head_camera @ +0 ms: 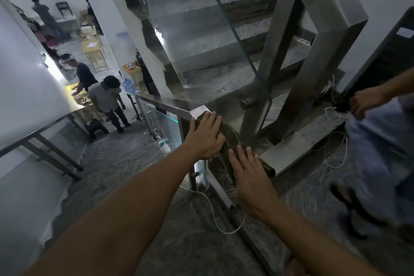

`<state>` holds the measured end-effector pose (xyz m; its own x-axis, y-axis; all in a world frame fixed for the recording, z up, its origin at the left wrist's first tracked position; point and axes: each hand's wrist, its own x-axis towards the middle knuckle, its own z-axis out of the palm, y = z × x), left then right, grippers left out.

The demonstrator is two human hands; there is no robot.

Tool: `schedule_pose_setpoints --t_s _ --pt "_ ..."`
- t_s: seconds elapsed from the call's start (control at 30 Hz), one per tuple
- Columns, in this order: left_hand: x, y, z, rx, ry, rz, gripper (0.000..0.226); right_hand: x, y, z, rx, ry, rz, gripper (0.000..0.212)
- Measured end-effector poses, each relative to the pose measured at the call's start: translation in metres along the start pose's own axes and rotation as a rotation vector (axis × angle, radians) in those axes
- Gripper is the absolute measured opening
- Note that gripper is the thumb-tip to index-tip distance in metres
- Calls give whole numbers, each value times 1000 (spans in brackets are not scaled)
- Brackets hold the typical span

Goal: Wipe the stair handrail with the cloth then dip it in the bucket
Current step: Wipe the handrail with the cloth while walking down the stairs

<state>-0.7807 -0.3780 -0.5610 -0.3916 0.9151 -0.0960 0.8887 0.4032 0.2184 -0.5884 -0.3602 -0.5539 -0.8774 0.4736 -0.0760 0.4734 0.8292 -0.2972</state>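
Note:
A dark green cloth (230,141) lies draped over the corner of the steel handrail (165,102) at the stair landing. My left hand (207,135) presses flat on the cloth's upper end, fingers spread, just below the rail's shiny corner cap. My right hand (248,172) rests flat on the cloth's lower end, fingers spread, where the cloth hangs over the rail. Neither hand is curled around the cloth. No bucket is in view.
A glass panel (224,29) and thick steel posts (280,51) rise behind the rail beside the marble steps. White cables (215,210) trail on the floor. A person (380,141) stands close at the right. Two people (105,98) stand below on the left.

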Motion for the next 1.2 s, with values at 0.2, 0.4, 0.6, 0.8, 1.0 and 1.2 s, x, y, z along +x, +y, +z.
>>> schedule_pose_setpoints --t_s 0.2,0.4,0.6,0.8,1.0,1.2 --pt "17 -23 -6 11 -15 27 62 24 -16 -4 -28 -38 43 85" --pt "30 -36 -10 14 -10 11 60 44 -20 -6 -10 -52 66 82" --pt "45 -47 -11 -23 6 -13 61 59 -22 -3 3 -17 53 75" --pt "60 -63 -15 -154 40 -66 56 80 -22 2 28 23 29 74" --pt "66 -71 -18 -501 73 -150 41 101 -22 2 35 12 0 75" --pt "51 -63 -13 -726 251 -214 27 99 -17 2 -8 -1 -65 72"
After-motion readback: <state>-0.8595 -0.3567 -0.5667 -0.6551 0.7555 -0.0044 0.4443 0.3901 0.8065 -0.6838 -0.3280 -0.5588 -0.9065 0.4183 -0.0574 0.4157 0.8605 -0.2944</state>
